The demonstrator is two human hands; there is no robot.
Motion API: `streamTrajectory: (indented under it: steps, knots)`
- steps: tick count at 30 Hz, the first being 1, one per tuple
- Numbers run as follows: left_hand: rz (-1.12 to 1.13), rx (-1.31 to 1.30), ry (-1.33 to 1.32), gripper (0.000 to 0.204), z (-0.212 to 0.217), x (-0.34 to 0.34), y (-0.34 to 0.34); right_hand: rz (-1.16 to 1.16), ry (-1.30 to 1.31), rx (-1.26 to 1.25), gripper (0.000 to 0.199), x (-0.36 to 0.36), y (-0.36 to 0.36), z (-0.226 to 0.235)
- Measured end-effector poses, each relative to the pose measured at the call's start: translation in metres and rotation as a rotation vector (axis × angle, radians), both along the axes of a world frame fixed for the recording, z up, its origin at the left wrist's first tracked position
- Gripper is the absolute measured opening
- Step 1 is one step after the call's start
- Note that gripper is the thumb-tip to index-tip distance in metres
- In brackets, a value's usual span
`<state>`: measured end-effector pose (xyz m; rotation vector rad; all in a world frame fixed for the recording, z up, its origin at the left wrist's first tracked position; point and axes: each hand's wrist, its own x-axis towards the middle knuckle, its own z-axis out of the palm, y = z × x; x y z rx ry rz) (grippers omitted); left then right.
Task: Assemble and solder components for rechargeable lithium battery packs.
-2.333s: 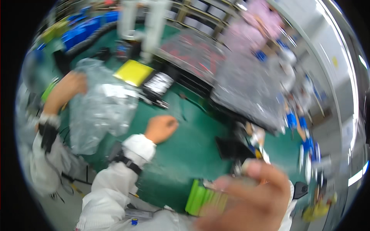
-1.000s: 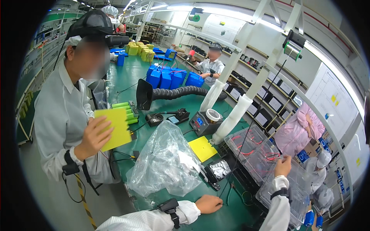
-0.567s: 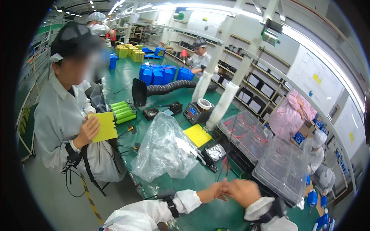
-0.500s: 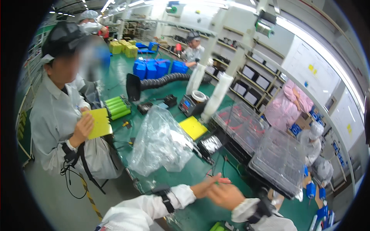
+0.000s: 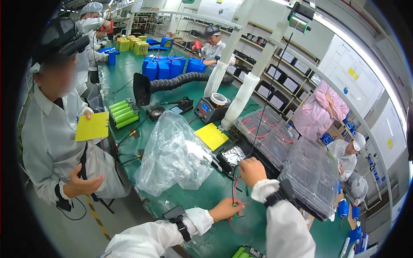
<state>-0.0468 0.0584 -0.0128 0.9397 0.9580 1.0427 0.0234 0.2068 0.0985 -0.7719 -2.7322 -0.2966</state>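
Observation:
My left hand (image 5: 225, 209) pinches a red wire (image 5: 234, 189) low over the green table, its loop rising above the fingers and more red trailing below. To its upper right, my right hand (image 5: 252, 172) is closed on a long thin black wire (image 5: 275, 71). That wire stands up steeply from the fist and reaches near a hanging spool. Just beyond the right hand sits a dark open tray (image 5: 232, 155) with crumpled silvery material. At the bottom edge, partly cut off, lies a pack of green cylindrical cells (image 5: 246, 253).
A clear plastic bag (image 5: 172, 159) covers the middle, beside a yellow sheet (image 5: 211, 136). Clear compartment boxes (image 5: 309, 180) stand at right. A soldering station (image 5: 211, 109) and black hose (image 5: 189, 79) lie beyond. On the left a co-worker holds a yellow board (image 5: 92, 127).
My hands, together before, have moved apart; the right has gone up with the black wire, now seen standing tall. The co-worker's lower hand has let go of the yellow board.

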Motion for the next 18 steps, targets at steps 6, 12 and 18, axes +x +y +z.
streamTrajectory:
  steps: [6,12,18]
  knots:
    - [0.082,0.129,0.203,0.026,-0.009,0.0,-0.002,-0.142,-0.114,-0.031,0.017,-0.062,0.056,-0.056]
    - [0.074,0.188,0.147,0.025,-0.01,0.011,0.001,-0.19,-0.037,-0.08,0.015,-0.041,0.057,-0.063]
    - [0.18,0.24,0.069,0.028,-0.014,0.005,0.004,0.042,0.465,-0.154,0.014,-0.008,-0.002,0.022]
